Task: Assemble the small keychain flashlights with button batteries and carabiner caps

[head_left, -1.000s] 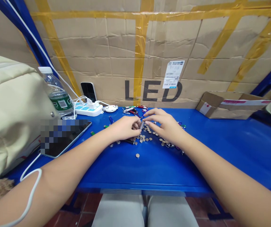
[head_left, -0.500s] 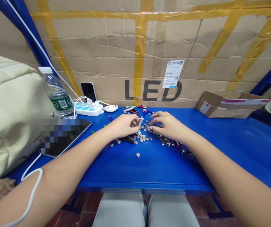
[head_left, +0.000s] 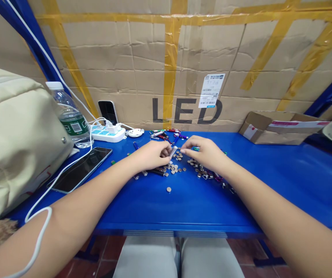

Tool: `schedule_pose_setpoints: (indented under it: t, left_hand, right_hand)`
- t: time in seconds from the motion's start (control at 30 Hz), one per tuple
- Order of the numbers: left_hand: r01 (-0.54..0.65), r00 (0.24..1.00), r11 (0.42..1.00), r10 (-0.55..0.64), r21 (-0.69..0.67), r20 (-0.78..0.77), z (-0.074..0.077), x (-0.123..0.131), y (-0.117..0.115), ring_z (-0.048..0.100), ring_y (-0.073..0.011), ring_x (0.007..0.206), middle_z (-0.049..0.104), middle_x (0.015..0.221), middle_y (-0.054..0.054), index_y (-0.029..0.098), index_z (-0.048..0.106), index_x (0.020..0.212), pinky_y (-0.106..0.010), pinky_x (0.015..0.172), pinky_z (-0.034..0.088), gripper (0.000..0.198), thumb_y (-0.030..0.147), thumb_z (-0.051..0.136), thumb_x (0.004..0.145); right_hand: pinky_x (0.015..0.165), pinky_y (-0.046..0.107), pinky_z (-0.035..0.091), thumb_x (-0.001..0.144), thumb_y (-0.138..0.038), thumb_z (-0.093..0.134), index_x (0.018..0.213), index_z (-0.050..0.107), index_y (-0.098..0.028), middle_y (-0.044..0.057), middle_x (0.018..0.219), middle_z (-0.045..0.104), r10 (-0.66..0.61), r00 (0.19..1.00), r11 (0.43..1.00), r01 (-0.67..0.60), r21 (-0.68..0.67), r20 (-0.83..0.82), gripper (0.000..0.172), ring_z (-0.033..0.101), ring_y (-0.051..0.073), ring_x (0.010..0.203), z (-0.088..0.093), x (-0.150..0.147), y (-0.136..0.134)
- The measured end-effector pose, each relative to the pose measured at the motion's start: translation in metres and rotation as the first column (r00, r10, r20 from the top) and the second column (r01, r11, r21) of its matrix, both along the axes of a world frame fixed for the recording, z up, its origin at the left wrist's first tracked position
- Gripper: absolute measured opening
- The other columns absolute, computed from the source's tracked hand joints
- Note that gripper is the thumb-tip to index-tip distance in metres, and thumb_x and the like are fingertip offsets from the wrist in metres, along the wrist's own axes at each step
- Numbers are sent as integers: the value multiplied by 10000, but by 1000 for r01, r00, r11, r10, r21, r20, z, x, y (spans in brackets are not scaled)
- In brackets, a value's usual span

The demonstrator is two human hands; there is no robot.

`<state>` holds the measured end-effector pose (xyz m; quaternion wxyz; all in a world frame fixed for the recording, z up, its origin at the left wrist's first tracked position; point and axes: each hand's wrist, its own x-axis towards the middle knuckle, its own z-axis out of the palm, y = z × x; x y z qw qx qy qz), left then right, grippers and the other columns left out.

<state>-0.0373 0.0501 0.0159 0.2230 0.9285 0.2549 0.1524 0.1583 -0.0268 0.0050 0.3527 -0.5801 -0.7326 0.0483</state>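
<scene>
the left hand (head_left: pixel 153 155) pinches a pale tube (head_left: pixel 173 151) tipped toward one o'clock, probably giving the right hand (head_left: pixel 205 153) easy access; whether its bunched fingers hold anything, i can't tell from here.

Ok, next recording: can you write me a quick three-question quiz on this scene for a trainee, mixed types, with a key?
1. Multiple choice: what is the left hand holding?
(a) a water bottle
(b) a slim pale tube
(c) a phone
2. True or false: an open cardboard box stands on the right-hand part of the blue table.
3. Fill in the blank: a lone round disc lies between the cluster of discs and the table's ____ edge.

Key: 1. b; 2. true; 3. front (the edge nearest the person).
</scene>
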Motion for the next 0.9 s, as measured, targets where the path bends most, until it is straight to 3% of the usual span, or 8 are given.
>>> schedule_pose_setpoints:
  t: [0.1,0.17,0.43,0.6,0.8,0.9]
  left_hand:
    - [37,999,999,-37,30,-8,0,1,-2,658,-165,846,702,906,-34,172,591,906,-272,777,501,156,205,574,755]
    - [44,999,998,-44,46,-12,0,1,-4,660,-167,842,703,898,-33,172,588,900,-276,776,501,147,196,568,756]
    - [62,998,997,-62,52,1,-2,3,-5,657,-164,825,702,888,-28,171,585,886,-275,757,495,134,181,569,753]
    - [69,998,993,-68,90,-18,-4,3,-6,640,-162,768,695,843,-20,170,589,873,-278,713,481,124,193,577,752]
    - [106,994,987,-104,123,-21,-4,3,-7,633,-167,766,693,864,-30,161,597,939,-269,692,470,176,195,559,771]
    - [116,993,986,-114,116,-24,-5,3,-6,635,-166,764,692,855,-28,163,607,959,-262,689,471,198,182,564,767]
  right_hand:
    - [739,311,486,816,-406,598,852,697,-190,39,858,704,27,970,999,-36,-32,-242,240,628,180,799,2,-6,-2]
    - [757,309,483,807,-443,600,866,706,-189,38,876,713,44,949,996,-66,-60,-314,281,631,182,821,1,-9,-2]
    - [731,307,474,802,-428,599,836,702,-178,48,855,709,3,922,995,-42,-93,-386,273,623,172,789,-4,-13,0]
    - [725,313,489,794,-409,617,931,680,-183,52,902,702,-32,914,993,-17,-117,-404,271,619,163,781,-7,-13,3]
    - [738,322,518,797,-403,623,1001,649,-185,60,967,691,30,863,970,-147,-193,-504,300,629,149,772,-7,-14,2]
    - [740,326,522,795,-358,626,977,645,-170,63,941,690,35,853,972,-151,-182,-520,262,629,148,760,-6,-15,2]
